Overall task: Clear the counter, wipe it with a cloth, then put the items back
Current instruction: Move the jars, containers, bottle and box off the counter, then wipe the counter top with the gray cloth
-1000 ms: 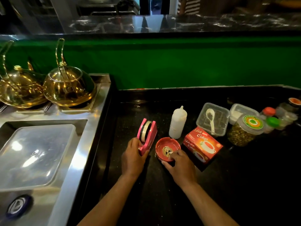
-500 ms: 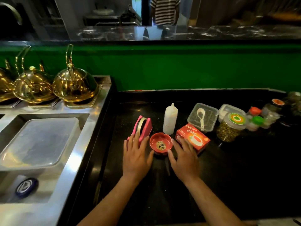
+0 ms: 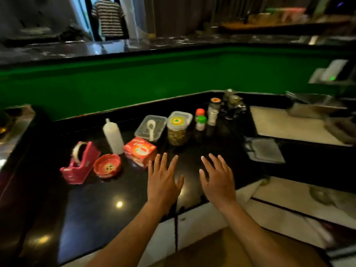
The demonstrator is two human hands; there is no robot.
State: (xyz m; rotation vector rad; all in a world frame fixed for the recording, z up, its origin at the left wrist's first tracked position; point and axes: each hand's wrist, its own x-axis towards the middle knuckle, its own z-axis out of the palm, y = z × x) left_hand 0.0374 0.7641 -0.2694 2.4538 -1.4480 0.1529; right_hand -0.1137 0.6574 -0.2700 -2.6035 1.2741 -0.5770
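Both hands, left hand (image 3: pixel 163 182) and right hand (image 3: pixel 218 180), hover with fingers spread wide and holding nothing over the bare black surface (image 3: pixel 115 199), while the tea box (image 3: pixel 139 152) and ashtray (image 3: pixel 107 165) sit at ten o'clock, seemingly set back in a row.

Pink tape dispenser (image 3: pixel 80 162), red ashtray (image 3: pixel 107 165)

The red box (image 3: pixel 140 152) carries white script lettering on its top face, too blurred to read. The jar lid (image 3: pixel 176 121) bears a round emblem, illegible. No other markings legible.
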